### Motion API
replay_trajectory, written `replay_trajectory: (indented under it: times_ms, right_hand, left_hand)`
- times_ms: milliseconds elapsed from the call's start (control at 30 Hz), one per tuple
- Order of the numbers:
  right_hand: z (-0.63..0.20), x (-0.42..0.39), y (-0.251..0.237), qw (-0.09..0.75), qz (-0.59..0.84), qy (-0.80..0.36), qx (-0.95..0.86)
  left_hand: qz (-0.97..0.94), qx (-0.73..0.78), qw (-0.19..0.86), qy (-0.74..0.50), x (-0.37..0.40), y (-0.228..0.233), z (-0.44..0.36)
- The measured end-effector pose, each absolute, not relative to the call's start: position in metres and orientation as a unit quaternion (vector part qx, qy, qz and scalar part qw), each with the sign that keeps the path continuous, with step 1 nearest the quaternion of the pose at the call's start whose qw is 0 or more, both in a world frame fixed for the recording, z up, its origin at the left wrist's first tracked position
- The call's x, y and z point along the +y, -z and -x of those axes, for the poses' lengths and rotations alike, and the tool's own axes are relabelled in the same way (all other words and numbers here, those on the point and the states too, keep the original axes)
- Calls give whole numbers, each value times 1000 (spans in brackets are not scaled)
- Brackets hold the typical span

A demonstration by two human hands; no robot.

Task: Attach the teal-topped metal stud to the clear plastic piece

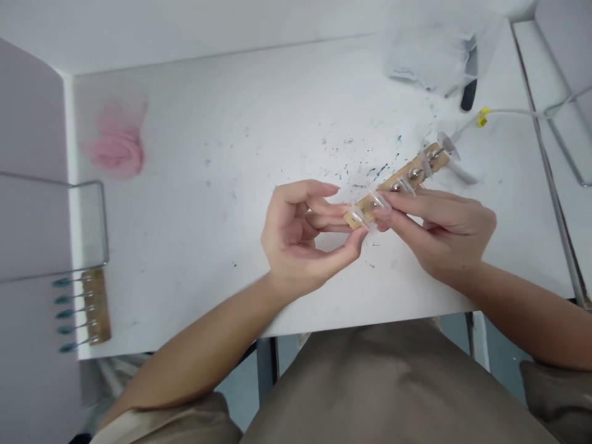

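Observation:
A narrow wooden strip (388,180) slants across the space between my hands, with round metal studs and several clear nail tips (407,187) along it. My left hand (296,246) holds the strip's lower left end, its fingers at the far side and its thumb near the end nail tip (358,216). With thumb and forefinger, my right hand (448,234) pinches a clear nail tip (379,200) close to that end. Its contact with the stud below is hidden by the fingers.
A pink mesh bundle (115,151) lies at left on the white table (194,216). Another wooden strip (98,308) at the left edge bears teal nail tips (65,314). At back right are a clear plastic bag (416,68), a dark-handled tool (468,92) and a yellow-tagged cable (483,117).

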State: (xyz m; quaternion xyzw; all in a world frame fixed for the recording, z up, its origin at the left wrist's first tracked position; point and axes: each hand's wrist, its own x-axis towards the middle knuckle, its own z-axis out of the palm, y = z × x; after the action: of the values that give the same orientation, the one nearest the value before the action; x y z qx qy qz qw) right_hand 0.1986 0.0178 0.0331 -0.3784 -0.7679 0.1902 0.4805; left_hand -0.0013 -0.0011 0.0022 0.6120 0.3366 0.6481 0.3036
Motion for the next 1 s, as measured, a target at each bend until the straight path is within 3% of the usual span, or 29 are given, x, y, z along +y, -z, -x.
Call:
replay_trajectory:
  times_ms: [1000]
  right_hand:
    - [-196,23,-24,524,360,-197,-746]
  left_hand:
    - [-604,408,311,-610,-10,1,-5]
